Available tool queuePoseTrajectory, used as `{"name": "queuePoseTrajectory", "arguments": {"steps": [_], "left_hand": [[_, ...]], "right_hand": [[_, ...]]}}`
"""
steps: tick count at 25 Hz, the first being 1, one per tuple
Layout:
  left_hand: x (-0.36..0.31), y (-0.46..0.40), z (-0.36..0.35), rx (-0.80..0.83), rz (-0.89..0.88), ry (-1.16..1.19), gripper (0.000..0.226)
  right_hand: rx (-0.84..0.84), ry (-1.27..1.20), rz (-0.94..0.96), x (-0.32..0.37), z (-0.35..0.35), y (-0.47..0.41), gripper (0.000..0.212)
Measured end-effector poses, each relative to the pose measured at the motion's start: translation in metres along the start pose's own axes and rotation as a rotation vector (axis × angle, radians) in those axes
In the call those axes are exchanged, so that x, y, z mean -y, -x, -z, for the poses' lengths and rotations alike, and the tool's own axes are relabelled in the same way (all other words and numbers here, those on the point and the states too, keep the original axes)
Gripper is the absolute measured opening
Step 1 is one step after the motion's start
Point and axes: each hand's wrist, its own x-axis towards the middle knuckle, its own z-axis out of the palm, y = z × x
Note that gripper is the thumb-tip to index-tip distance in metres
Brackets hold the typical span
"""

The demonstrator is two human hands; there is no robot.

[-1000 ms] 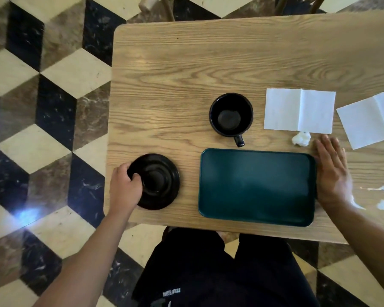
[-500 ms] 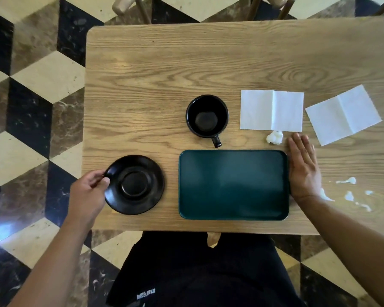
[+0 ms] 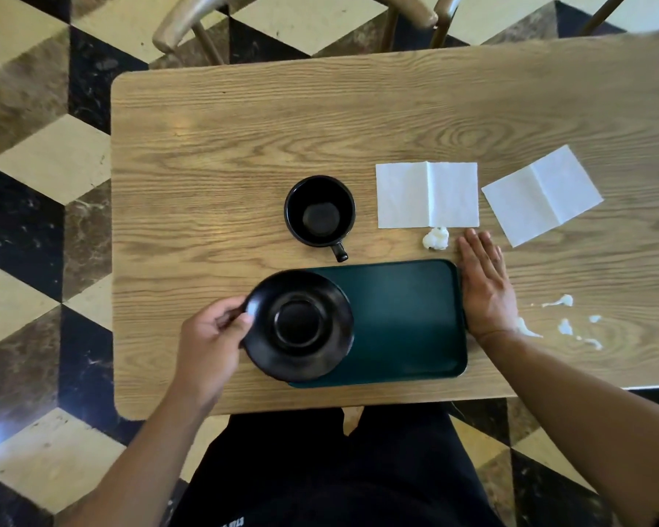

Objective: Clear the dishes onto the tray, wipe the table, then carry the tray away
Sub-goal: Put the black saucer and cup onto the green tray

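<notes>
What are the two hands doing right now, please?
Left hand: closed on the saucer rim, over the tray.
Right hand: open, flat on the table against the tray's edge.

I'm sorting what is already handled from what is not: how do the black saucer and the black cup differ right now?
The saucer is flat and wide; the cup is deep, with a short handle. The saucer is pinched at its rim by the left hand; no hand touches the cup. The saucer overlaps the left end of the green tray; the cup stands on the table beyond the tray. Both are glossy black and look empty.
</notes>
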Motion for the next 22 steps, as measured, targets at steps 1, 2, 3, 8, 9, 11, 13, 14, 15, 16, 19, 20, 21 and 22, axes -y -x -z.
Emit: {"name": "queuePoseTrajectory", "arguments": {"steps": [1,2,3,8,9,11,13,14,15,16,19,20,21,22], "left_hand": [[-0.001,0.002,-0.011,0.022,-0.014,-0.027,0.037],[-0.002,0.004,-0.019,0.042,-0.032,-0.057,0.041],[-0.002,0.005,-0.025,0.06,-0.048,-0.086,0.046],[0.006,0.003,-0.035,0.068,-0.044,-0.154,0.051],[0.007,0.002,-0.036,0.061,-0.029,-0.157,0.044],[0.008,0.002,-0.036,0.049,-0.016,-0.187,0.036],[0.007,0.003,-0.036,0.053,-0.044,-0.262,0.033],[0.007,0.003,-0.036,0.058,-0.067,-0.319,0.032],[0.007,0.003,-0.036,0.056,-0.089,-0.386,0.03],[0.008,0.003,-0.036,0.045,-0.109,-0.453,0.028],[0.011,0.0,-0.037,0.004,-0.139,-0.56,0.023],[0.012,0.0,-0.038,0.005,-0.154,-0.585,0.025],[0.013,0.001,-0.039,0.009,-0.175,-0.606,0.025],[0.013,0.002,-0.04,0.011,-0.196,-0.617,0.026]], "right_hand": [[-0.004,0.0,0.001,0.0,0.0,0.0,0.041],[-0.01,-0.003,0.003,0.0,-0.001,0.001,0.041],[-0.017,-0.006,0.007,0.0,-0.001,0.001,0.041],[-0.033,-0.001,0.012,-0.002,-0.003,0.0,0.041],[-0.04,0.003,0.014,-0.002,-0.004,0.0,0.04],[-0.046,0.011,0.02,-0.002,-0.005,0.001,0.04],[-0.046,0.022,0.024,-0.002,-0.005,0.0,0.04],[-0.046,0.027,0.023,-0.002,-0.005,0.0,0.04],[-0.046,0.029,0.021,-0.002,-0.006,-0.001,0.04],[-0.045,0.029,0.018,-0.002,-0.006,0.0,0.04],[-0.032,0.033,0.015,-0.002,-0.006,0.001,0.041],[-0.031,0.035,0.014,-0.002,-0.006,0.0,0.041],[-0.033,0.036,0.014,-0.002,-0.006,0.0,0.041],[-0.035,0.037,0.015,-0.002,-0.006,0.0,0.041]]}}
